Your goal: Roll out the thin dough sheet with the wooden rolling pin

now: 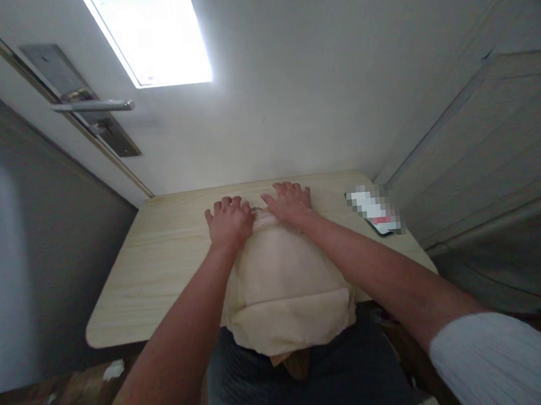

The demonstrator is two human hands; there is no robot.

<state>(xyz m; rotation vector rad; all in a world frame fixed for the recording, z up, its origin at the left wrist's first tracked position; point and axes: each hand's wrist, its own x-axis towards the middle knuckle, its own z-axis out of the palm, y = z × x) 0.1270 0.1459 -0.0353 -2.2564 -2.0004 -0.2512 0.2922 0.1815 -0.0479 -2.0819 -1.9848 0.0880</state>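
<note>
Hands (229, 223) slightly apart, palms down, fingers (288, 187) loosely spread, against far end of cream cloth (288, 257).

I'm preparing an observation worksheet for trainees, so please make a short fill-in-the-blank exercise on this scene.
1. Of the left hand and the right hand, the ____ one is nearer the pixelated item.
2. The door handle is on the ____ side of the picture.
3. In the picture, the pale cloth shows ____ the two forearms.

Missing words: right; left; between.
</note>
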